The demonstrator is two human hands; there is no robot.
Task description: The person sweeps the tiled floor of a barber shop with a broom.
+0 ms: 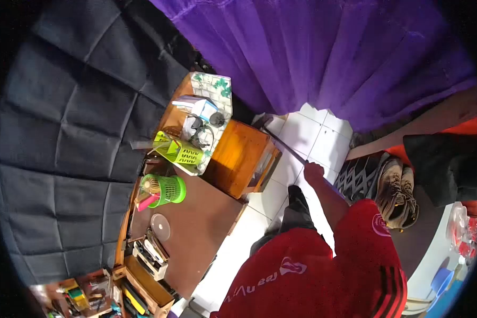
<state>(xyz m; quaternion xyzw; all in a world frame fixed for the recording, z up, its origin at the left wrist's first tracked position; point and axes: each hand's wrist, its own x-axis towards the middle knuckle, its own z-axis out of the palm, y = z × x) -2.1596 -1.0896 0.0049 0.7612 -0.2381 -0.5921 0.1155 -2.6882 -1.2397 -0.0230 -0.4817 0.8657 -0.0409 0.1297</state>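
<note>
My right hand [314,172] is closed around the near end of a long thin dark stick [286,147]. The stick runs away from me across the white tiled floor [302,132]. Its far end carries a small flat head [262,122] that lies at the foot of the purple curtain [328,53], beside the orange wooden cabinet [244,153]. My red shirt [323,275] and one dark trouser leg [297,209] fill the lower middle of the view. My left hand is not in view.
A brown table [201,222] at the left holds a green basket [167,190], a lime-green bin [177,149] and tool trays [151,254]. Dark quilted fabric [63,132] hangs behind it. Brown shoes [397,193] sit on a patterned mat [361,177] at the right.
</note>
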